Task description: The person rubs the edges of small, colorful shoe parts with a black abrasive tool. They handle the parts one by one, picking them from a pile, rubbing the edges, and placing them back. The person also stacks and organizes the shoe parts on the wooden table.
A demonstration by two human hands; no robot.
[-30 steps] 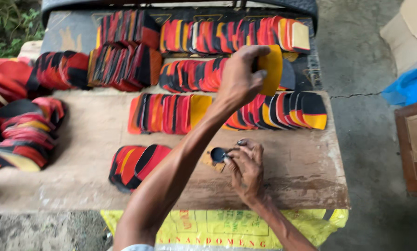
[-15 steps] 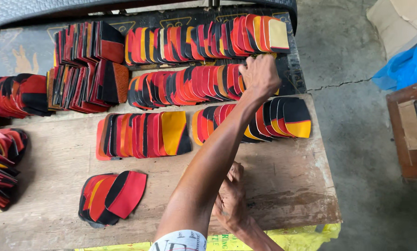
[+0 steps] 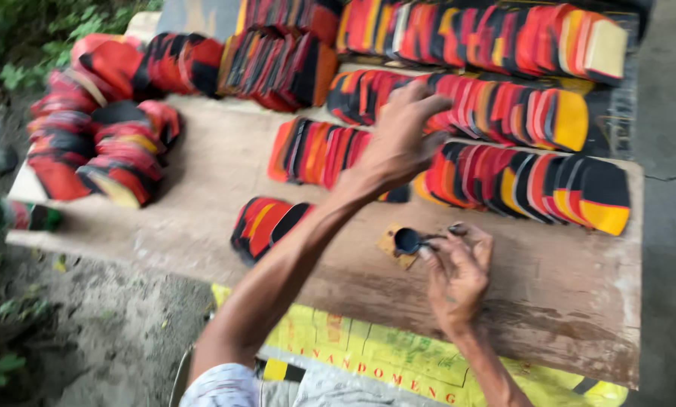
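**Head view: one hand over the rows, the other on a small dark spoon**

Head view: a rough wooden table (image 3: 202, 196) is seen from above, covered with overlapping rows of flat red, black and orange pieces. The left hand (image 3: 402, 139) is stretched out over the middle row (image 3: 504, 113), its fingers (image 3: 428, 102) loosely spread and curled downward. Nothing is seen gripped in it; whether the fingertips touch the pieces beneath cannot be told, since the picture is blurred there.

The right hand (image 3: 455, 275) is rested on the bare wood near the front edge of the table. A small dark spoon (image 3: 412, 241) is pinched by its handle between the thumb and the bent fingers, which are closed tight around it. The bowl of the spoon is laid over a small tan scrap (image 3: 393, 247) lying flat on the table, just left of the hand.

A short stack of red and black pieces (image 3: 266, 226) is set on the wood to the left of the scrap, below the forearm. A longer row (image 3: 534, 185) is spread just behind the right hand, ending in a black and yellow piece. More pieces are heaped in a curved pile (image 3: 104, 143) at the left end. A yellow printed sheet (image 3: 368, 354) is hung below the front edge.
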